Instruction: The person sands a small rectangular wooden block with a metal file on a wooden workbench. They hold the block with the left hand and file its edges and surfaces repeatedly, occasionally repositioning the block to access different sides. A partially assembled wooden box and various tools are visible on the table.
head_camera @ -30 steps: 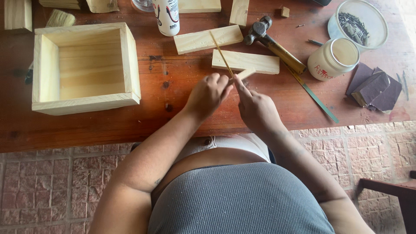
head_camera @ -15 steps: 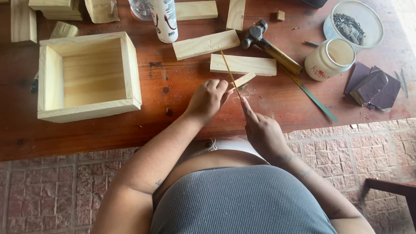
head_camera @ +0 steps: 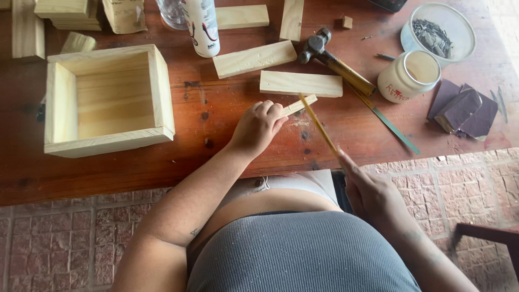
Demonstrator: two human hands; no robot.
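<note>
The wooden table carries every item listed here.

The open wooden box sits at the left of the table. Its opening faces up, and its interior shows bare floor boards only.

The round plastic tub stands at the far right and holds a heap of dark nails. The cream jar stands just in front of it, lid off; the contents cannot be made out.

The left hand rests on the table near the centre, knuckles up and fingers curled. It is closed around the near end of a small wood strip, pressing it to the table top. The strip's long axis runs from the hand up and to the right, and its free end points at the pine block lying just beyond.

The right hand is off the table edge, above the brick floor, with the forearm drawn in beside the torso. Its fingers pinch the lower end of a thin yellow stick (possibly a pencil or slim blade; the view does not settle it). The stick's long axis runs diagonally, and its upper end points up-left and meets the free end of the strip.

The hammer lies diagonally between the pine block and the jar, head to the upper left.
</note>
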